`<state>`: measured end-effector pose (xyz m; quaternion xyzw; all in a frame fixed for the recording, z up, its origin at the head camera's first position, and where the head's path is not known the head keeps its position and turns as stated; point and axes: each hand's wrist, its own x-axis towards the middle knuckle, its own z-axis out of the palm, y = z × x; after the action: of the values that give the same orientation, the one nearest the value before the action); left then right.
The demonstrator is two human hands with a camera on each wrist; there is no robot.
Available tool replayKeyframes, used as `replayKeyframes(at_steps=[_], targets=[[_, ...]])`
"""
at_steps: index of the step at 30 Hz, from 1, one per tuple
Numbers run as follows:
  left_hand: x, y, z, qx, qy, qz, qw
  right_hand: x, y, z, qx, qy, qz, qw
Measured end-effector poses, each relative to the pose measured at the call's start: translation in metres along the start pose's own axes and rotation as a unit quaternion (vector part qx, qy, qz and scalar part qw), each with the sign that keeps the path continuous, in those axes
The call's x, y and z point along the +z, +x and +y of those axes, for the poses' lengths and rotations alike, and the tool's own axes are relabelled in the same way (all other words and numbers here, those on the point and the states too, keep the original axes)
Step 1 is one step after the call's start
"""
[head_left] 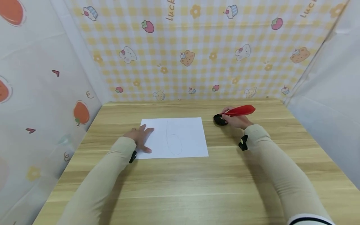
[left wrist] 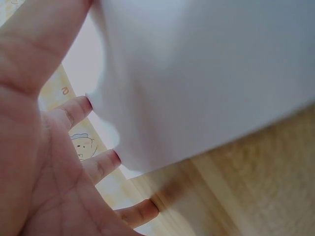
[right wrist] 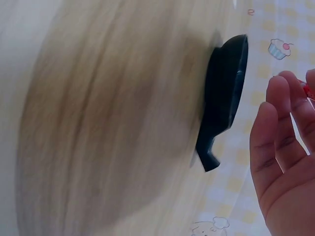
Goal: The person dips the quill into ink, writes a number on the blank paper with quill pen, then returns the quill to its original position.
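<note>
A sheet of white paper (head_left: 192, 137) lies on the table, with a thin line on it shaped like a 6 or a b. My left hand (head_left: 139, 137) rests spread on its left edge; in the left wrist view several fingertips touch the paper (left wrist: 206, 83). My right hand (head_left: 237, 121) pinches a red feather quill pen (head_left: 242, 110) above a small black dish (head_left: 218, 120), right of the paper. The right wrist view shows the dish (right wrist: 224, 88) from the side, with a short projecting end; only a sliver of red shows at the fingers. The quill's tip is hard to make out.
The wood-grain table (head_left: 168, 193) reaches back to a yellow checked curtain (head_left: 168, 40) with printed cakes and strawberries. White sheets hang along the left and right sides. A black strap (head_left: 243, 142) sits at the right wrist, another at the left.
</note>
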<state>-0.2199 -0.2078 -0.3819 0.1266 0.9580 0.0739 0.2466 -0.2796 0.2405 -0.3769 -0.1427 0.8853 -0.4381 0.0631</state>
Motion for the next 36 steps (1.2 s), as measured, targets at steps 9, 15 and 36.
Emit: replayKeyframes(at_steps=[9,15,36], targets=[[0.0,-0.001,-0.002,-0.002,-0.005,-0.001,1.0,-0.007,-0.003,0.016,-0.069,-0.042,0.063,0.995],[0.001,-0.001,0.001,-0.001,-0.004,-0.003,1.0,-0.012,-0.01,0.025,-0.127,-0.102,0.09,0.983],[0.001,0.001,-0.001,-0.009,-0.006,-0.007,0.9999,-0.024,-0.009,0.041,-0.082,-0.315,0.02,0.945]])
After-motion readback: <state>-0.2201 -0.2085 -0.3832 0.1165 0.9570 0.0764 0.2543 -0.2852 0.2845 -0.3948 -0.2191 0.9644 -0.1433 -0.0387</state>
